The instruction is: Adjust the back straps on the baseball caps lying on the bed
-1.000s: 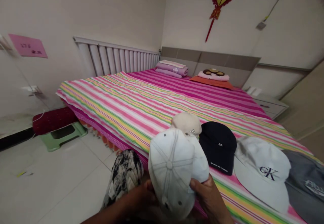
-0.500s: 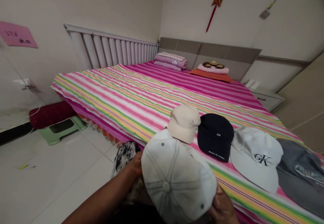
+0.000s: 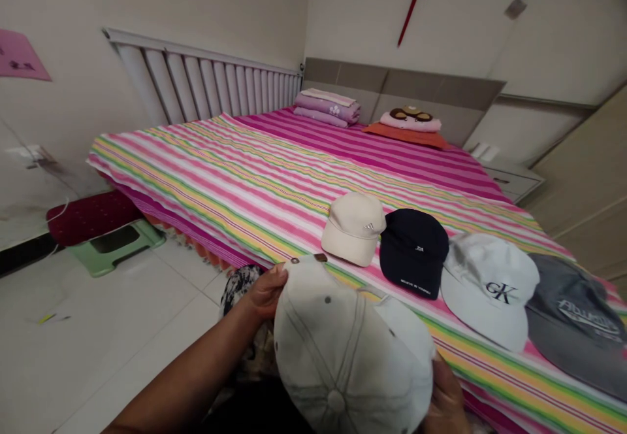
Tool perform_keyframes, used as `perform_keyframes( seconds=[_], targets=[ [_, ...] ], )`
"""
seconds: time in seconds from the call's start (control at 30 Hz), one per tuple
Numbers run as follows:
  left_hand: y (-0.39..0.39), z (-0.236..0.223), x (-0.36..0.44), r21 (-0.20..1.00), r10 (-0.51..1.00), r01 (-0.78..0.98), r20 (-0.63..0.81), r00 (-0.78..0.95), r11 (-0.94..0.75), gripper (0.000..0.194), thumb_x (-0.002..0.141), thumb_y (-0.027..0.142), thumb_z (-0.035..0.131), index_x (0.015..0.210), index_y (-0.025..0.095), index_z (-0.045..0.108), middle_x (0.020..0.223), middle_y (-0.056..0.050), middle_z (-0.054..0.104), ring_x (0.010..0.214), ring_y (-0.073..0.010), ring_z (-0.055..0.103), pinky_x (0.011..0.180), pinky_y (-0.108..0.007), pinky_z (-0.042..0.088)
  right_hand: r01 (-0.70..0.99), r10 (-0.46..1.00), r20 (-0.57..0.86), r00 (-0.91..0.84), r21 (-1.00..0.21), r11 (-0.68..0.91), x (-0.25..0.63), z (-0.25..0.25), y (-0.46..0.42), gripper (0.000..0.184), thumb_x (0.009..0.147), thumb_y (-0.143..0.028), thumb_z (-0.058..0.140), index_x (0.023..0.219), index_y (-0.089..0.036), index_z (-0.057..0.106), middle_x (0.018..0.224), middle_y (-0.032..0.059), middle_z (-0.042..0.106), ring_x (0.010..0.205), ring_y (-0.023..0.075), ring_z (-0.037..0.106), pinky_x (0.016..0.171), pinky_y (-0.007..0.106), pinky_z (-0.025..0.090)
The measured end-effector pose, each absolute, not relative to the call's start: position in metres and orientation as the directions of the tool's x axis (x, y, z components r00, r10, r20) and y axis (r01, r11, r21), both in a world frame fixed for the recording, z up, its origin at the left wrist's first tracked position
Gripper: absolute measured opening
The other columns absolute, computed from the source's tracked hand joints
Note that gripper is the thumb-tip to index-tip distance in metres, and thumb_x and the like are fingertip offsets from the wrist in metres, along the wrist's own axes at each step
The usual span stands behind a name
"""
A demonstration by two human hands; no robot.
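A pale grey-white baseball cap [image 3: 337, 349] is held up near my lap, its crown and top button facing me. My left hand [image 3: 269, 290] grips its left edge, thumb on the outside. At the right edge my right hand [image 3: 445, 388] is closed on the cap, its fingers partly hidden. Just beyond, a row of caps lies on the bed: a beige cap [image 3: 355, 225], a navy cap [image 3: 415, 251], a white cap with "GK" letters [image 3: 492, 290] and a dark grey cap [image 3: 578, 316]. The held cap's brim is out of sight.
The striped bedspread [image 3: 235, 179] spreads to the headboard [image 3: 353, 81], where folded purple bedding [image 3: 326, 108] and a pink pillow [image 3: 410, 121] lie. A white radiator [image 3: 210, 84] lines the left wall. A green stool [image 3: 117, 251] stands on the tiled floor beside a dark red roll [image 3: 93, 215].
The held cap has tipped, so its back opening and strap show more. Both hands still hold it. The view has shifted slightly downward; the caps on the bed lie as before.
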State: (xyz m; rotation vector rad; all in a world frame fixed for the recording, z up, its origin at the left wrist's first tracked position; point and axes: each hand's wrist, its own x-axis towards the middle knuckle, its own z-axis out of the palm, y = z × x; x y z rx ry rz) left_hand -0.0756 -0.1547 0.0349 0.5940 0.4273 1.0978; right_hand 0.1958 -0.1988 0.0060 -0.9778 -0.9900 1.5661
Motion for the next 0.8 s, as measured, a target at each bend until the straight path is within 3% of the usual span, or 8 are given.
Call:
perform_keyframes(
  seconds=[0.13,0.27,0.4,0.53,0.7,0.8],
  targets=[
    [-0.154,0.034,-0.073,0.712,0.906,-0.628,-0.027,0.422,0.314,0.044,0.045,0.035,0.079,0.078,0.009,0.065,0.064,-0.007,0.066,0.060,-0.0198,0.063,0.058,-0.026,0.047,-0.369,0.963,-0.176,-0.204,-0.897,-0.242,0.201,0.001,-0.203,0.070,0.045,-0.051,0.077,0.106,-0.021,0.063,0.073,0.0117,0.072,0.077,0.0367,0.065,0.074,0.049,0.048],
    [-0.156,0.039,-0.070,0.761,0.882,-0.557,-0.045,0.468,0.334,0.035,0.047,0.032,0.079,0.069,0.008,0.066,0.059,-0.006,0.064,0.050,-0.0127,0.057,0.051,-0.021,0.044,-0.420,0.945,-0.236,-0.227,-0.851,-0.314,0.215,-0.003,-0.209,0.053,0.042,-0.050,0.079,0.087,-0.023,0.070,0.061,0.0088,0.070,0.067,0.0345,0.066,0.066,0.047,0.050],
    [-0.153,0.046,-0.065,0.776,0.878,-0.535,-0.050,0.476,0.334,0.033,0.048,0.025,0.079,0.073,0.008,0.066,0.060,-0.005,0.065,0.052,-0.0122,0.058,0.052,-0.021,0.044,-0.404,0.923,-0.280,-0.264,-0.837,-0.369,0.217,0.003,-0.209,0.042,0.049,-0.050,0.076,0.081,-0.023,0.071,0.067,0.0091,0.071,0.068,0.0322,0.066,0.067,0.045,0.050],
    [-0.148,0.053,-0.057,0.783,0.891,-0.526,-0.077,0.448,0.332,0.035,0.046,0.029,0.080,0.070,0.010,0.063,0.057,-0.003,0.062,0.046,-0.0095,0.054,0.045,-0.018,0.040,-0.388,0.940,-0.234,-0.247,-0.865,-0.317,0.207,0.016,-0.206,0.032,0.051,-0.037,0.078,0.078,-0.022,0.070,0.071,0.0090,0.072,0.073,0.0312,0.065,0.070,0.044,0.048],
    [-0.145,0.063,-0.050,0.861,0.911,-0.400,-0.153,0.384,0.313,0.033,0.045,0.029,0.080,0.061,0.011,0.058,0.049,0.002,0.056,0.039,-0.0057,0.046,0.040,-0.017,0.033,-0.332,0.952,-0.150,-0.268,-0.913,-0.237,0.206,0.027,-0.200,0.046,0.049,-0.055,0.074,0.078,-0.020,0.069,0.069,0.0079,0.068,0.064,0.0255,0.061,0.062,0.036,0.047],
    [-0.145,0.067,-0.049,0.899,0.902,-0.315,-0.168,0.397,0.306,0.034,0.044,0.030,0.080,0.061,0.011,0.058,0.049,0.002,0.055,0.041,-0.0053,0.045,0.042,-0.017,0.033,-0.233,0.954,-0.118,-0.276,-0.955,-0.185,0.206,0.031,-0.197,0.034,0.054,-0.048,0.074,0.066,-0.018,0.067,0.062,0.0052,0.063,0.055,0.0186,0.054,0.053,0.028,0.041]
  ],
)
